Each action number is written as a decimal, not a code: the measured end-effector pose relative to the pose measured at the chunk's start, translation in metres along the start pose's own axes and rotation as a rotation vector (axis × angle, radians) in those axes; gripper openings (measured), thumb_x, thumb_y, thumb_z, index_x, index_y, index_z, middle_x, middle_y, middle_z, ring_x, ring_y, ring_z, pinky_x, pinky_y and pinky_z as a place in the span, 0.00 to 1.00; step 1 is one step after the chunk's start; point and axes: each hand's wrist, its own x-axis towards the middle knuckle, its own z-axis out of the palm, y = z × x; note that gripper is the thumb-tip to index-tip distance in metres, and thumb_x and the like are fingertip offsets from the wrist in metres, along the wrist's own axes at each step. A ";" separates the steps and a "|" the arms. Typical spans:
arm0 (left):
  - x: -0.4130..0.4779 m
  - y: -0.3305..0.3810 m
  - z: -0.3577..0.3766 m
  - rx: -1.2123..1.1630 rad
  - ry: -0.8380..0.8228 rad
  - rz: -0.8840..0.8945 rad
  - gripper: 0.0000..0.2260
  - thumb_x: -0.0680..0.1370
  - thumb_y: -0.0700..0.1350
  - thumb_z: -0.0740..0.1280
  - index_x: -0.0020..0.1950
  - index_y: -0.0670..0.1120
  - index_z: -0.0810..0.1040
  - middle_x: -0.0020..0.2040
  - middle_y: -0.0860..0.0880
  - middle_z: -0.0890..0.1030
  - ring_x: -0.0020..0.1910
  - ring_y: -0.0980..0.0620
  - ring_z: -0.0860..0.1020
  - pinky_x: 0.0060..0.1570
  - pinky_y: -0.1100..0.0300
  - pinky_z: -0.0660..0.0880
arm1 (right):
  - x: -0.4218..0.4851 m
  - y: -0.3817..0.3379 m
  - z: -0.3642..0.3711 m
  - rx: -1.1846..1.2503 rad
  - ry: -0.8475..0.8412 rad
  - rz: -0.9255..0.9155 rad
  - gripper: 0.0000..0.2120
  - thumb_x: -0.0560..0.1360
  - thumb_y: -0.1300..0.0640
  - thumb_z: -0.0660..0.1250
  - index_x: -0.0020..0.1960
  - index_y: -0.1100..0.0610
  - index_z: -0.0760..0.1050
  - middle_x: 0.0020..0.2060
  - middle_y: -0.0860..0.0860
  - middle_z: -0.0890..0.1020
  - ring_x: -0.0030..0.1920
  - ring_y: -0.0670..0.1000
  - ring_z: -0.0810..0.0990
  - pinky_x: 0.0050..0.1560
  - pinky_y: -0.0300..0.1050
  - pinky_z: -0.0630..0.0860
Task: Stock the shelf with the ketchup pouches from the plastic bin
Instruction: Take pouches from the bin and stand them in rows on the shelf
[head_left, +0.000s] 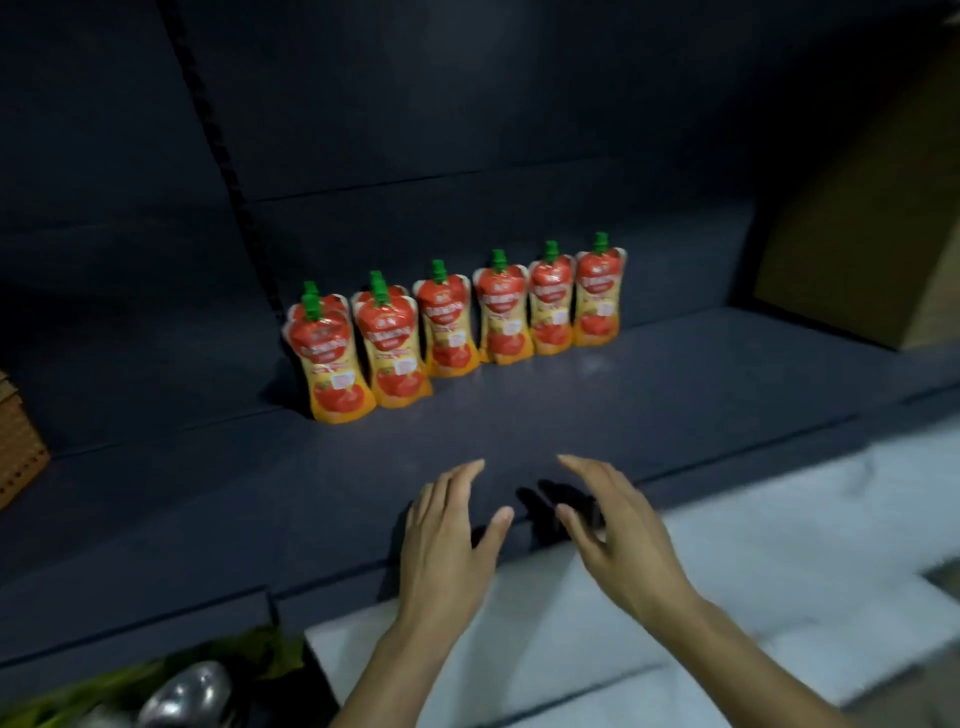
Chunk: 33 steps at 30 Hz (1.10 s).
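**Empty-handed in front of the row**

Found the ketchup pouches (449, 322) standing upright, side by side, in one row toward the back of the dark shelf (519, 415), six across, caps up, with a likely second pouch tucked behind each of the two at the row's left end. Saw the left hand (447, 540) and the right hand (618, 525) hovering in front of the row, well apart from it, palms down. Noted fingers spread and loosely straight on both, clamped on nothing. Spotted a cardboard box (857, 234) to the right of the row and a woven basket (21, 441) far to its left. Could not make out the plastic bin for certain (only a blurred green and silver shape (182, 691) low and left of the row). Judged the step as the gap between placings: nothing in hand, row part-built. Reckoned the next move called for reaching to the bin, gripping a pouch by its body, and standing it in line with the row without toppling its neighbours.
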 end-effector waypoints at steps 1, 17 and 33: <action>-0.013 0.011 0.009 -0.002 -0.009 0.029 0.23 0.79 0.56 0.63 0.73 0.55 0.65 0.69 0.58 0.70 0.69 0.57 0.66 0.68 0.59 0.63 | -0.021 0.004 -0.011 -0.010 0.034 0.008 0.21 0.77 0.52 0.65 0.69 0.45 0.67 0.61 0.41 0.75 0.59 0.43 0.75 0.53 0.42 0.75; -0.230 0.248 0.230 -0.152 -0.687 0.341 0.22 0.79 0.56 0.63 0.72 0.54 0.66 0.66 0.57 0.73 0.63 0.57 0.73 0.60 0.56 0.72 | -0.378 0.151 -0.232 -0.204 0.127 0.826 0.22 0.77 0.48 0.64 0.70 0.45 0.64 0.61 0.45 0.76 0.56 0.45 0.76 0.52 0.43 0.72; -0.329 0.448 0.487 -0.118 -1.205 0.541 0.20 0.77 0.53 0.68 0.68 0.54 0.70 0.62 0.55 0.77 0.58 0.54 0.76 0.58 0.54 0.75 | -0.586 0.330 -0.378 -0.162 0.342 1.410 0.15 0.76 0.53 0.65 0.63 0.49 0.73 0.54 0.46 0.80 0.49 0.46 0.78 0.51 0.48 0.77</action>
